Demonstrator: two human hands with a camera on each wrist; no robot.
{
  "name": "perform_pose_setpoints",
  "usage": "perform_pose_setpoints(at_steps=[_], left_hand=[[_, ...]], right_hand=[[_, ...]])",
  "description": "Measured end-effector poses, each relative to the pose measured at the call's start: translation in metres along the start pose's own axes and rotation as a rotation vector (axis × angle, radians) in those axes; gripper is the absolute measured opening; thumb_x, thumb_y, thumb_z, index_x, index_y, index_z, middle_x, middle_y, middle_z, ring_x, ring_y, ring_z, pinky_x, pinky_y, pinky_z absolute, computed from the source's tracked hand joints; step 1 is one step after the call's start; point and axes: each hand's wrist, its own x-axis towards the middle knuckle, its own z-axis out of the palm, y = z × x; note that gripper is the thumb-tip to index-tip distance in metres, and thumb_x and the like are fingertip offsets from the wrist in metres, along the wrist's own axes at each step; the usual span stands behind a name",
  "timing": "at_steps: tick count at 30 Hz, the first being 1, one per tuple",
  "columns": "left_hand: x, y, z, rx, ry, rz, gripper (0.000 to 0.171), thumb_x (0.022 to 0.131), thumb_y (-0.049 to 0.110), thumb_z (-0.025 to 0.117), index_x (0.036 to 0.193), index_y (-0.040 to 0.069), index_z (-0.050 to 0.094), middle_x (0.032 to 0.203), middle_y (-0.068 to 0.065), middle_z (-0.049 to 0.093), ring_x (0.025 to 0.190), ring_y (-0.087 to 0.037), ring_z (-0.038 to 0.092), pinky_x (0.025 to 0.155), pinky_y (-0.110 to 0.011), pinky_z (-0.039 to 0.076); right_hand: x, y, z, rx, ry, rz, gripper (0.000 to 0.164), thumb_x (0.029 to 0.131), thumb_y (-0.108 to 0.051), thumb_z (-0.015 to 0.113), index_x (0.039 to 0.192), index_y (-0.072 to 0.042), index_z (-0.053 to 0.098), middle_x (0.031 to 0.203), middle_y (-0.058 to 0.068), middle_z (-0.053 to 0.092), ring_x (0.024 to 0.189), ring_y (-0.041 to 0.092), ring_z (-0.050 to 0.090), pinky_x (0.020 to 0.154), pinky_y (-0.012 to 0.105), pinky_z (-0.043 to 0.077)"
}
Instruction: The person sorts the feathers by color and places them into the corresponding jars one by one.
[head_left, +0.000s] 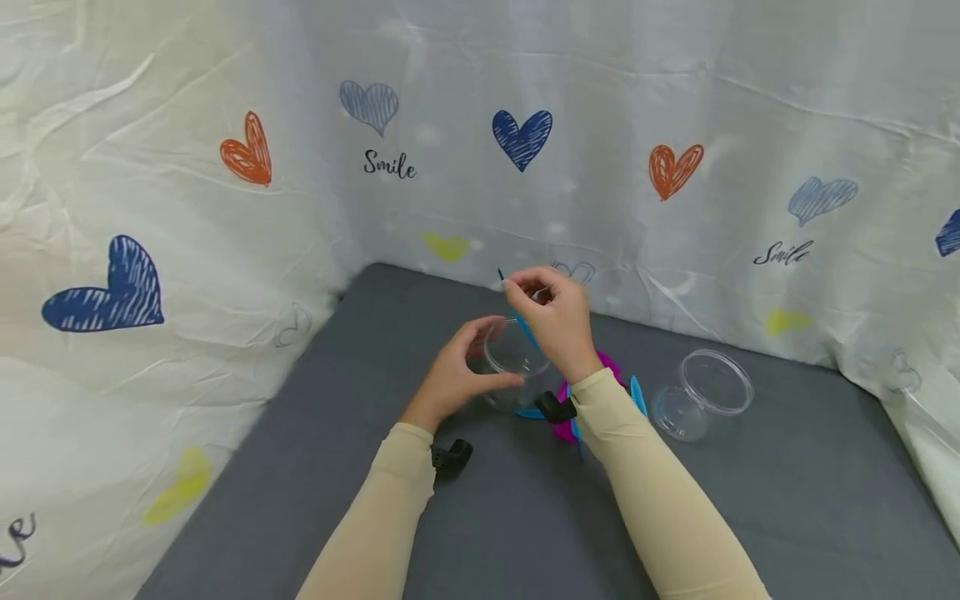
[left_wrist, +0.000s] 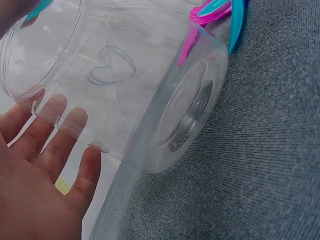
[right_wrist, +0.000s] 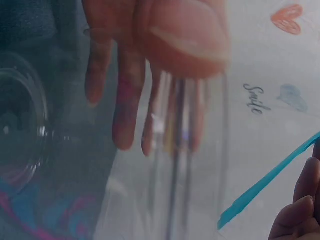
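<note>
My left hand (head_left: 453, 379) grips a clear plastic jar (head_left: 517, 367) low over the grey tabletop, thumb on the near side and fingers on the far wall. In the left wrist view, its fingers lie along the jar (left_wrist: 130, 100) below the rim. Just above the jar's mouth, my right hand (head_left: 557, 317) pinches a slim blue feather-like strip (head_left: 527, 332); its thin dark end sticks up past the fingertips. The strip (right_wrist: 270, 180) slants down beside the jar in the right wrist view. Magenta and blue pieces (head_left: 611, 364) lie behind the right wrist, partly hidden.
Another clear jar (head_left: 684, 414) stands to the right on the grey-covered table (head_left: 765, 492). A white curtain (head_left: 592, 75) with printed hearts and "Smile" runs along the table's back and left edges. Each wrist carries a black camera mount (head_left: 452, 457).
</note>
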Motion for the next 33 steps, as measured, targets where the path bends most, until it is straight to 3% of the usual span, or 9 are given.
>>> perform_pose_setpoints(at_steps=[8,15,25,33], left_hand=[[0.004,0.005,0.01,0.0,-0.032,-0.02,0.093,0.08,0.05,0.096,0.158,0.042,0.046,0.16,0.014,0.051,0.15,-0.017,0.051,0.125,-0.05,0.044],[0.008,0.008,0.009,0.008,-0.034,-0.004,0.089,0.08,0.053,0.095,0.155,0.048,0.048,0.158,0.017,0.051,0.148,-0.016,0.052,0.124,-0.049,0.045],[-0.002,0.0,-0.002,0.01,-0.009,-0.007,0.091,0.08,0.051,0.096,0.157,0.046,0.047,0.157,0.015,0.053,0.149,-0.013,0.052,0.125,-0.05,0.044],[-0.002,-0.001,-0.003,0.023,-0.004,-0.005,0.091,0.08,0.052,0.095,0.157,0.043,0.048,0.158,0.014,0.053,0.149,-0.014,0.052,0.126,-0.051,0.044]], right_hand=[[-0.007,0.007,0.0,-0.05,-0.011,-0.011,0.017,0.103,-0.032,0.076,0.106,-0.016,0.082,0.1,0.002,0.074,0.086,0.017,0.064,0.076,0.027,0.054],[-0.015,0.011,-0.002,-0.065,-0.011,-0.042,0.013,0.103,-0.03,0.077,0.103,-0.018,0.082,0.098,-0.001,0.075,0.085,0.016,0.064,0.077,0.029,0.053],[-0.03,0.025,0.004,-0.13,-0.044,0.016,0.012,0.103,-0.031,0.077,0.103,-0.019,0.082,0.097,-0.002,0.073,0.087,0.014,0.063,0.085,0.032,0.055],[-0.039,0.033,-0.004,-0.208,-0.057,-0.001,0.011,0.101,-0.032,0.079,0.102,-0.021,0.081,0.099,-0.005,0.074,0.093,0.02,0.066,0.091,0.04,0.056]])
